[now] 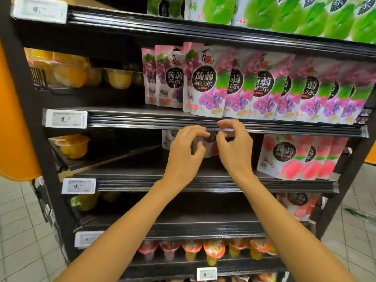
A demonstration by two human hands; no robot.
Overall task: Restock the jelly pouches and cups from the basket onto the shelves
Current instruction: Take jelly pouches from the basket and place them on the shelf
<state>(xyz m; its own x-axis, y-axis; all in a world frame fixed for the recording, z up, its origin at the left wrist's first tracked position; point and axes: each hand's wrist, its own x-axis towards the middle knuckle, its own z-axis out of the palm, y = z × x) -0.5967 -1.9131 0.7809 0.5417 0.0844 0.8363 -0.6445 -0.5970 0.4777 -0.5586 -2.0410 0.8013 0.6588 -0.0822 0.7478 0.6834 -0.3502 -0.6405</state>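
We take as our landmark the black ribbed front rail (142, 120) of the shelf that carries the purple-and-white grape jelly pouches (205, 82), which stand upright in overlapping rows just above it, to the right.

Both bare arms reach up to this rail. The left hand (185, 147) and the right hand (234, 147) sit close together just under it, fingers curled inward, fingertips almost meeting at the rail's lower edge. Between them, directly below the rail, stands a white-and-pink jelly pouch with a dark round label (209, 148), mostly hidden by the hands. Each thumb and forefinger curl towards its top edge, but motion blur and the rail hide the contact, so we cannot tell whether either hand actually pinches the pouch.

Below the rail and to the right, pink-and-white peach jelly pouches (295, 157) stand in a row. Below the rail to the left sits a clear plastic cup of orange jelly (73, 145). Above the rail at the far left lie more clear cups of orange and yellow jelly (69, 72). A white price tag (66, 118) is clipped to the rail's left end. Well above the rail are green-and-white pouches (284, 15). Far below it, small cone-shaped jelly cups with red and orange lids (213, 251) stand in a line. A pale tiled floor (20, 220) shows to the lower left.
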